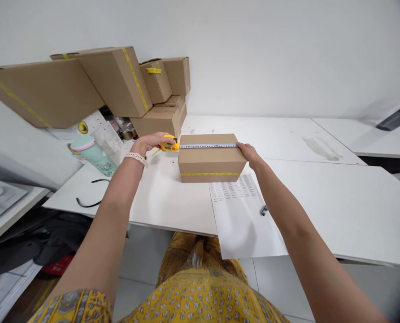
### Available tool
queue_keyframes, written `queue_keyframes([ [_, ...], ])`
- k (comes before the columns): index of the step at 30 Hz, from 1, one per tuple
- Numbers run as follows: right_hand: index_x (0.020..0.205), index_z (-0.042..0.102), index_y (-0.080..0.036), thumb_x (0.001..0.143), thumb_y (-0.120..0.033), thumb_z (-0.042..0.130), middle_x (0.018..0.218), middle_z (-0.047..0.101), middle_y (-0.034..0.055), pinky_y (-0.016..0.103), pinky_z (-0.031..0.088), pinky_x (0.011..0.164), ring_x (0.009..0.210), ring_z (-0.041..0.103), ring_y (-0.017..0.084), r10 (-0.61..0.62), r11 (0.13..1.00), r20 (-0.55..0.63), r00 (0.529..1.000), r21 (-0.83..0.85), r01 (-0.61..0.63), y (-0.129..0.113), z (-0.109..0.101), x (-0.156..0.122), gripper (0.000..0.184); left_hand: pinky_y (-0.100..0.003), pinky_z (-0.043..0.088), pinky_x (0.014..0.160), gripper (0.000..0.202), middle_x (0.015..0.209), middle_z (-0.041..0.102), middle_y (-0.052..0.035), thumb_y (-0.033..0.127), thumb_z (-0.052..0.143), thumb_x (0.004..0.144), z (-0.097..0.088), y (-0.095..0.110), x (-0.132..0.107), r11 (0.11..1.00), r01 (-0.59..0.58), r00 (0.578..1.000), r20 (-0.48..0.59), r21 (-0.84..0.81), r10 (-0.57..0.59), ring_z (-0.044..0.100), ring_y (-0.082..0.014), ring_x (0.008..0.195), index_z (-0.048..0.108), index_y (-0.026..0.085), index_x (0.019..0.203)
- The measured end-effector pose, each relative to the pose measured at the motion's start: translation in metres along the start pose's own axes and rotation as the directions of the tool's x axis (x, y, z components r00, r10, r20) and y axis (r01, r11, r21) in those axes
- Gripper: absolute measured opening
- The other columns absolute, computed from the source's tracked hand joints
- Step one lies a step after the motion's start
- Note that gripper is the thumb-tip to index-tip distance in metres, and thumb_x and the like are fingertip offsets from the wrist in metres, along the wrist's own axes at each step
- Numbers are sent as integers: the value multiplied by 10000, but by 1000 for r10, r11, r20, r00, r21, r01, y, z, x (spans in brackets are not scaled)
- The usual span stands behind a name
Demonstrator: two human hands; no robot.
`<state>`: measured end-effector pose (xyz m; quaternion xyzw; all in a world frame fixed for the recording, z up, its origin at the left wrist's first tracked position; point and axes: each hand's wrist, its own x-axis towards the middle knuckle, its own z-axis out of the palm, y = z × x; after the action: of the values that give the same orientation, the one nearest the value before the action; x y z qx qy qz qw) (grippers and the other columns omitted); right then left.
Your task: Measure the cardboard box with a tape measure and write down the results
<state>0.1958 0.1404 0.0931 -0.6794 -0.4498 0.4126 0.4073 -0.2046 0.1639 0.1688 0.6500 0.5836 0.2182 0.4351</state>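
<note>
A closed cardboard box [208, 157] with yellow tape along its front side rests on the white table. My left hand [153, 140] is wrapped around a yellow tape measure [169, 143] at the box's left edge. The blade [208, 146] is drawn out across the top of the box to its right edge. There my right hand [249, 152] pinches the blade's end, with its fingers against the box's right side. A printed sheet [243, 229] lies partly under the box and hangs over the table's front edge. On it is a small dark object, perhaps a pen, partly behind my right forearm.
Several cardboard boxes [109, 80] are stacked at the back left. A mint-green tumbler [97, 154] stands below them, near a pair of dark-framed glasses [85, 204]. A dark object [397, 115] lies at the far right, on another white surface. White wall [270, 58] rises behind the table.
</note>
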Motion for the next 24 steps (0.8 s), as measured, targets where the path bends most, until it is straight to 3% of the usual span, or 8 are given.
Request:
queue_keyframes([
  [11, 837, 555, -222, 854, -489, 631, 917, 676, 73, 332, 461, 698, 806, 589, 214, -68, 997, -33, 997, -26, 67, 7, 4, 9, 278, -311, 552, 736, 434, 1029, 762, -85, 455, 845, 593, 1, -7, -1, 1000, 2, 1000, 3, -2, -2, 689, -248, 974, 744, 212, 939],
  [15, 735, 516, -233, 880, -416, 634, 818, 618, 42, 348, 441, 747, 778, 539, 199, -134, 990, -101, 986, -63, 128, 5, 7, 12, 261, -323, 533, 728, 443, 1001, 764, -90, 436, 845, 578, 8, 10, -13, 1000, 2, 999, -32, 13, -1, 687, -265, 969, 748, 202, 941],
  [18, 731, 505, -238, 904, -385, 612, 803, 592, 28, 354, 446, 782, 773, 525, 193, -171, 985, -149, 974, -63, 163, -1, 1, 13, 250, -312, 504, 764, 441, 1008, 759, -72, 418, 839, 618, 16, 30, -39, 999, -47, 995, -91, 22, 49, 672, -236, 962, 746, 199, 989],
  [21, 779, 508, -246, 958, -432, 523, 846, 596, 17, 339, 464, 827, 824, 539, 186, -260, 964, -211, 942, -7, 264, -10, -12, 11, 259, -302, 485, 776, 480, 1015, 746, -50, 439, 837, 680, 43, 40, -84, 984, -170, 980, -112, -48, 163, 648, -204, 937, 741, 204, 1087],
  [24, 824, 546, -248, 968, -499, 487, 885, 621, 15, 332, 462, 889, 898, 556, 188, -425, 896, -196, 884, 52, 442, -20, -19, 4, 295, -302, 499, 725, 425, 943, 714, -57, 492, 791, 753, 107, 26, -135, 939, -153, 972, 127, -308, 199, 632, -176, 818, 749, 183, 1042],
])
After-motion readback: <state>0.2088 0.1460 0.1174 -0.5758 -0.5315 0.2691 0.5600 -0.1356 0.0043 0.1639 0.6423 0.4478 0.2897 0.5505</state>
